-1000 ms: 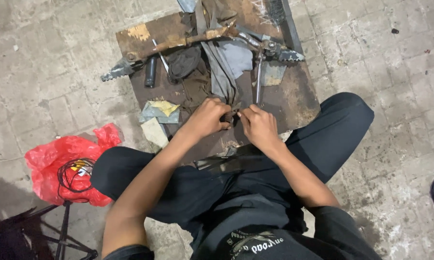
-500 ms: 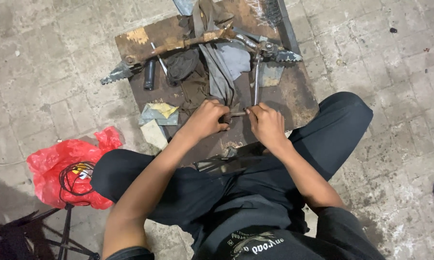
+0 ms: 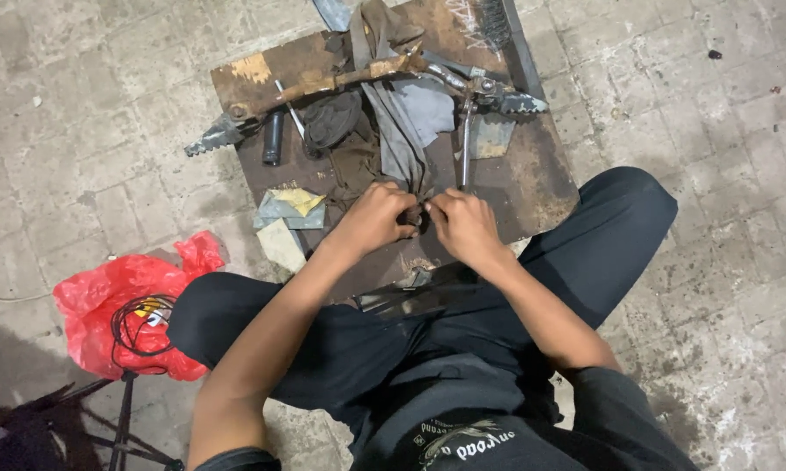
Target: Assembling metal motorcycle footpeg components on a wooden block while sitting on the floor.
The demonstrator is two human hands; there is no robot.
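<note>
I sit on the ground with my legs spread around a rusty brown board [image 3: 541, 187]. My left hand [image 3: 377, 218] and my right hand [image 3: 464, 225] meet over the board's near edge, fingers closed together on a small dark metal part [image 3: 416, 218] that is mostly hidden between them. Just beyond my hands lies a grey rag [image 3: 406, 122] and a slim metal rod [image 3: 467, 148] pointing away from me.
A rusty footpeg bar [image 3: 340, 80] with toothed pegs at both ends lies across the board's far side, beside a black cylinder [image 3: 273, 138]. Folded sandpaper sheets [image 3: 290, 209] sit at the left edge. A red plastic bag [image 3: 122, 310] with a cable lies on the paving at left.
My two hands have drawn closer together on the small part, and the view has shifted slightly. The things on the board have not moved.
</note>
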